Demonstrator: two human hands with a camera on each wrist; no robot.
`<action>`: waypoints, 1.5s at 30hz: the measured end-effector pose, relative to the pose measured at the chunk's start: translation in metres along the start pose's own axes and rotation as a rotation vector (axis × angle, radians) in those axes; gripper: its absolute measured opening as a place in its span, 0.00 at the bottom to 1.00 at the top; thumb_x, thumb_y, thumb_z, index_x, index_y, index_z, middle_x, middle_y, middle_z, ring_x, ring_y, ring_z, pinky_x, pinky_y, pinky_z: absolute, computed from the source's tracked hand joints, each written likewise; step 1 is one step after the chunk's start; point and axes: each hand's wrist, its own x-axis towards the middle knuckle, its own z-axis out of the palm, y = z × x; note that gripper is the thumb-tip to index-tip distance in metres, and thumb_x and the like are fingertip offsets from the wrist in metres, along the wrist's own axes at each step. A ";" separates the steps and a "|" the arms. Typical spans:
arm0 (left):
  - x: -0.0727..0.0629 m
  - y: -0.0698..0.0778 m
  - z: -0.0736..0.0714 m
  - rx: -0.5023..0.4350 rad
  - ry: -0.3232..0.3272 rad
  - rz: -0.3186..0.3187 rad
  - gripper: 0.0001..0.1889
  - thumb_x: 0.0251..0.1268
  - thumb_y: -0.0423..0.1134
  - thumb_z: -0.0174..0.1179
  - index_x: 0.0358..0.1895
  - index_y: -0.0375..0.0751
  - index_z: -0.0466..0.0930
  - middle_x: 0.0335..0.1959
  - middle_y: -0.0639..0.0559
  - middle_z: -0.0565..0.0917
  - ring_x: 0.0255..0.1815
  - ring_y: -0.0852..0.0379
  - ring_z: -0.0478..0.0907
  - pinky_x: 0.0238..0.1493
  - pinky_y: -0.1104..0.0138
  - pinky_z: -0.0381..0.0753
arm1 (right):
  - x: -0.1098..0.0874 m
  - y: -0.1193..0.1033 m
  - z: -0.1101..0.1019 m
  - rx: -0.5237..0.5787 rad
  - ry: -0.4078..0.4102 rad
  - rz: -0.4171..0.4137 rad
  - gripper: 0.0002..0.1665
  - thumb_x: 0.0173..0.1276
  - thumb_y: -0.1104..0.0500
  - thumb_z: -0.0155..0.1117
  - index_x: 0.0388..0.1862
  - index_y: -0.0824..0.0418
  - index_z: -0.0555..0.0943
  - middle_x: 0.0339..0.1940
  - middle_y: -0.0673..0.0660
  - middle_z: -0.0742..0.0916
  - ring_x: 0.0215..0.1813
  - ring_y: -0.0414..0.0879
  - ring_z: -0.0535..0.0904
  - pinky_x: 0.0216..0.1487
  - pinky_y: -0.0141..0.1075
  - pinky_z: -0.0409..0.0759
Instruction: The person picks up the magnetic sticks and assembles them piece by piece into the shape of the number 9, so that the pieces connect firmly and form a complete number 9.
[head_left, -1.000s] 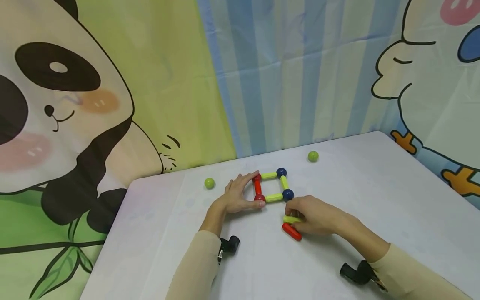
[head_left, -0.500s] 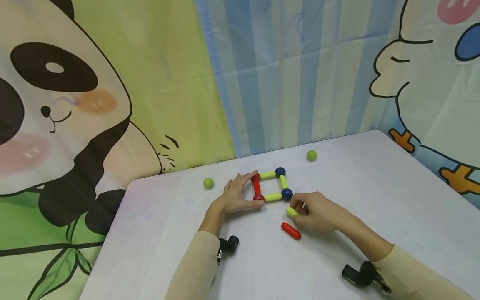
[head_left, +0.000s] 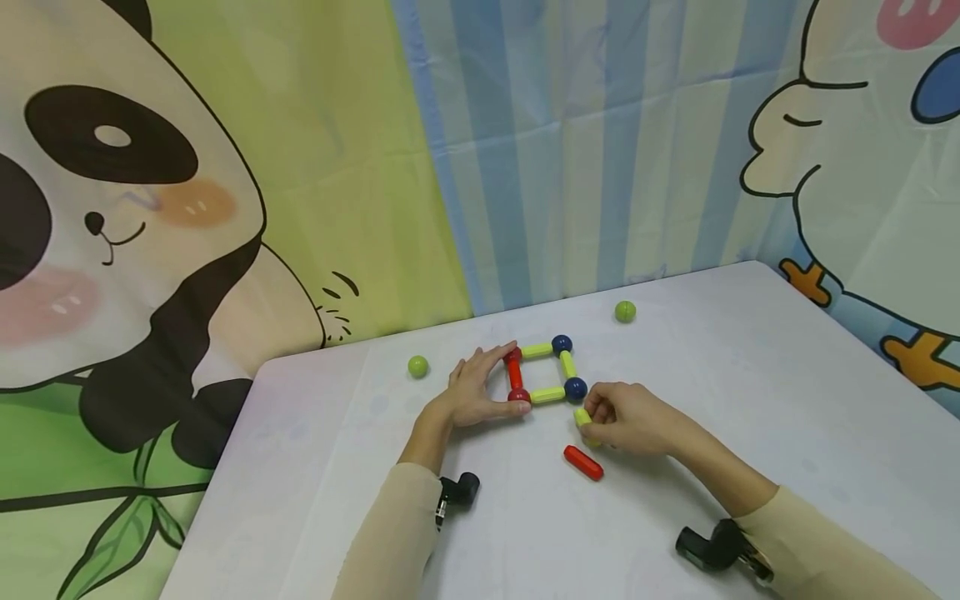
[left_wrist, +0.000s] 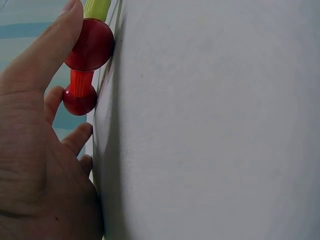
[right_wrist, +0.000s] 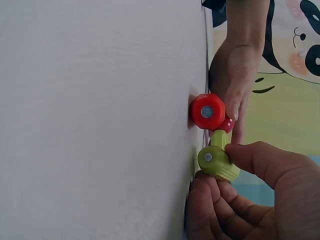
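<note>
A square frame of magnetic rods and balls lies on the table: yellow-green rods (head_left: 547,395), a red rod (head_left: 515,374), two red balls (head_left: 519,397) and two dark blue balls (head_left: 575,389). My left hand (head_left: 474,392) spans its left side, thumb at the near red ball and index fingertip at the far one, fingers extended. My right hand (head_left: 633,419) pinches a loose yellow-green magnetic rod (right_wrist: 214,162) between thumb and fingers, just below the near blue ball. The rod's metal end faces the right wrist camera. A loose red rod (head_left: 582,462) lies nearer me.
Two green balls sit farther back, one at the left (head_left: 417,367) and one at the right (head_left: 626,312). The white tabletop (head_left: 750,375) ends at a printed curtain (head_left: 555,167) behind. Black wrist cameras (head_left: 716,546) stick out from both sleeves.
My right hand has drawn the yellow-green rod away from the loose red rod, toward the near blue ball, and turned it. The left hand and the frame stay in place.
</note>
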 end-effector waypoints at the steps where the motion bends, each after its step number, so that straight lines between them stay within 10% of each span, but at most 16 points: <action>1: 0.000 0.000 0.000 -0.001 0.000 -0.002 0.55 0.52 0.69 0.71 0.83 0.69 0.50 0.84 0.56 0.54 0.86 0.44 0.39 0.81 0.44 0.33 | 0.001 0.000 0.000 0.005 0.000 0.008 0.12 0.65 0.55 0.73 0.40 0.58 0.79 0.29 0.50 0.82 0.30 0.43 0.77 0.30 0.33 0.77; 22: 0.001 0.004 0.002 -0.018 -0.002 -0.013 0.55 0.51 0.69 0.71 0.82 0.70 0.51 0.84 0.55 0.55 0.86 0.44 0.39 0.81 0.43 0.33 | 0.006 0.010 -0.003 0.181 -0.012 0.140 0.17 0.68 0.50 0.72 0.44 0.63 0.82 0.29 0.53 0.84 0.30 0.45 0.78 0.29 0.35 0.76; 45: 0.001 0.001 0.001 -0.002 0.003 -0.032 0.55 0.51 0.70 0.70 0.82 0.72 0.50 0.84 0.57 0.54 0.86 0.45 0.39 0.81 0.43 0.33 | 0.011 0.010 -0.006 0.128 -0.003 0.130 0.18 0.69 0.49 0.71 0.45 0.62 0.83 0.29 0.52 0.85 0.30 0.45 0.78 0.31 0.35 0.77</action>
